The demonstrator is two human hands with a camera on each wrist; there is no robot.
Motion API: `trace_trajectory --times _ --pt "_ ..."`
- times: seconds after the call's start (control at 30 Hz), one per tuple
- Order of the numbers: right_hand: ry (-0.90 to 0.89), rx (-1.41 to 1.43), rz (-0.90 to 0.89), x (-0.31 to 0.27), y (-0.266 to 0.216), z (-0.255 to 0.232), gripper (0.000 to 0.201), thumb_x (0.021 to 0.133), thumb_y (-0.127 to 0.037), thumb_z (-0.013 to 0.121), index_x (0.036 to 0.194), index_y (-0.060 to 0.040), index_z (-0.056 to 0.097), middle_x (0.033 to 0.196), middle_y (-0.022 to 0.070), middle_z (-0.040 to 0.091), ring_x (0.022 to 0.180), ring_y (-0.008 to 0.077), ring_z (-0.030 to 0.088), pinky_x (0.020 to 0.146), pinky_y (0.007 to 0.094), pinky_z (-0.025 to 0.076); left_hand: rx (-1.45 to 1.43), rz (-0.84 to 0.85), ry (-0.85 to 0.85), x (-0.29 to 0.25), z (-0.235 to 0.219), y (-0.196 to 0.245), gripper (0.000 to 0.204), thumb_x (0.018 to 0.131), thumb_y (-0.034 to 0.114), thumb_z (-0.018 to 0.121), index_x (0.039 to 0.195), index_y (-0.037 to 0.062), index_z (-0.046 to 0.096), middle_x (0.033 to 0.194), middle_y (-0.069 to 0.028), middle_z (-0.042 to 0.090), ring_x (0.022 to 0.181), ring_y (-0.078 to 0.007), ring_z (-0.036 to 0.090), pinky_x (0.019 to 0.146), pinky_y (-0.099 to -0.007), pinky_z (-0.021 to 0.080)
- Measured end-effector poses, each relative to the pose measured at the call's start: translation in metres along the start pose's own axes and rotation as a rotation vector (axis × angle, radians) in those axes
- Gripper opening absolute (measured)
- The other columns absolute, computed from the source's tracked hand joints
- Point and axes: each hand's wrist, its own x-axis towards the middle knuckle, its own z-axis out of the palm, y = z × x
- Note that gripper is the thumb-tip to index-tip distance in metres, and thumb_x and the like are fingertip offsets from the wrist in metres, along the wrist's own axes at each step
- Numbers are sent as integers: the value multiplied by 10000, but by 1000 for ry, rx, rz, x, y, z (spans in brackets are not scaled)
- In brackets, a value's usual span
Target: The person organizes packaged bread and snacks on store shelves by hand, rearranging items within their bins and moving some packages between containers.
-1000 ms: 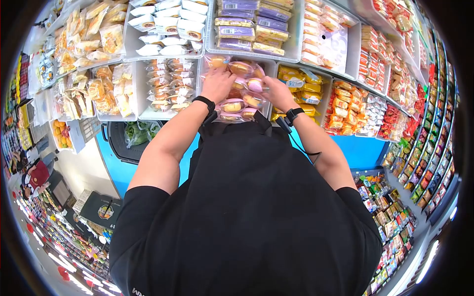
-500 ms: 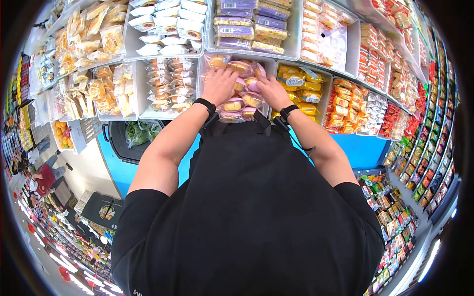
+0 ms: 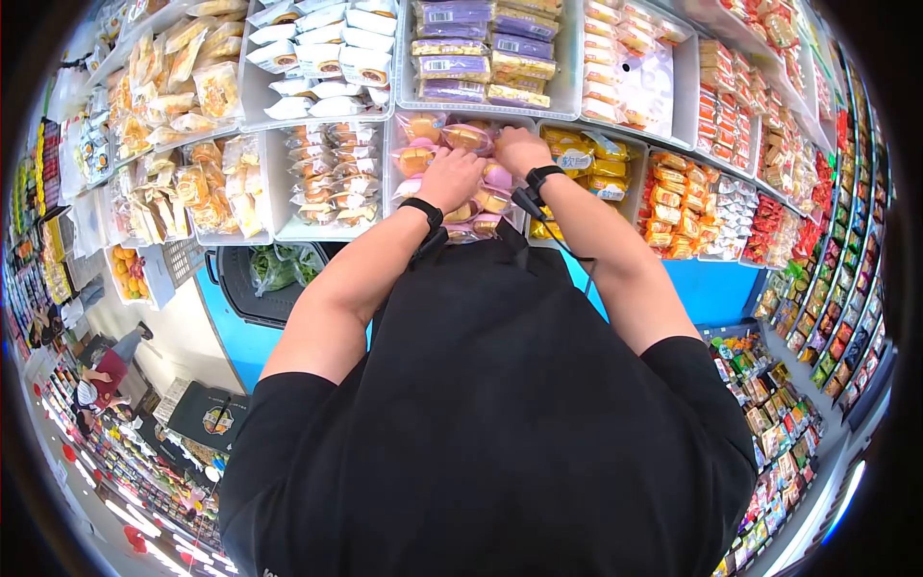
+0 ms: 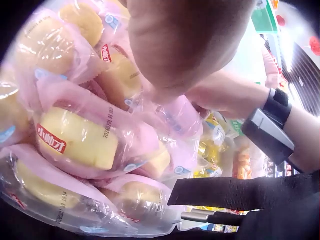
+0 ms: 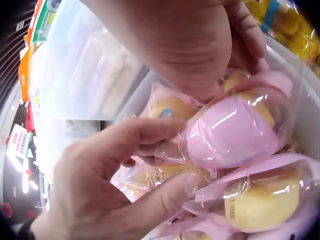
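Clear bags of yellow cakes in pink paper (image 4: 80, 140) fill a bin at the front of the display. My left hand (image 3: 454, 181) lies over them, its index finger reaching to the crimped end of a bag and its thumb spread apart, as the right wrist view shows. My right hand (image 3: 522, 151) is at the bin's back right corner, fingers bent down round a wrapped cake (image 5: 235, 80) that the hand partly hides. Against that hand leans another wrapped cake (image 5: 235, 132), pink side up.
Yellow packets (image 3: 601, 163) fill the bin on the right, and bagged brown buns (image 3: 332, 173) the one on the left. Purple-wrapped bars (image 3: 452, 67) lie in the bin behind. A dark crate (image 3: 264, 313) with bagged greens stands low at the left.
My right hand has moved back and to the left, to the bin's back corner. The left hand has shifted right and slightly nearer my body, uncovering cakes on the left.
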Motion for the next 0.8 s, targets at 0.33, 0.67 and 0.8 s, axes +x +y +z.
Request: trace_trajectory --times 0.33,0.67,0.8 --pt "8 -48 52 6 -15 -5 272 991 -129 604 1121 -51 829 1198 245 791 1130 424 775 939 505 639 -113 -55 -54 -18 -7 -8 374 966 291 716 1320 172 738 1192 -11 742 1198 -232 649 1056 -459 481" --pt "386 -39 -248 -53 -4 -30 128 972 -223 675 1040 -120 709 1065 102 712 952 365 758 774 498 618 -123 -129 73 3 -37 20 405 932 358 768 1277 153 719 1154 -52 732 1109 -245 687 921 -428 506" --pt "523 -79 -403 -53 -7 -41 133 970 -200 656 1062 -134 726 1062 90 718 1011 341 750 781 480 622 -25 -7 21 4 -9 8 274 964 322 727 1192 170 736 1090 -26 752 1056 -226 709 874 -430 520"
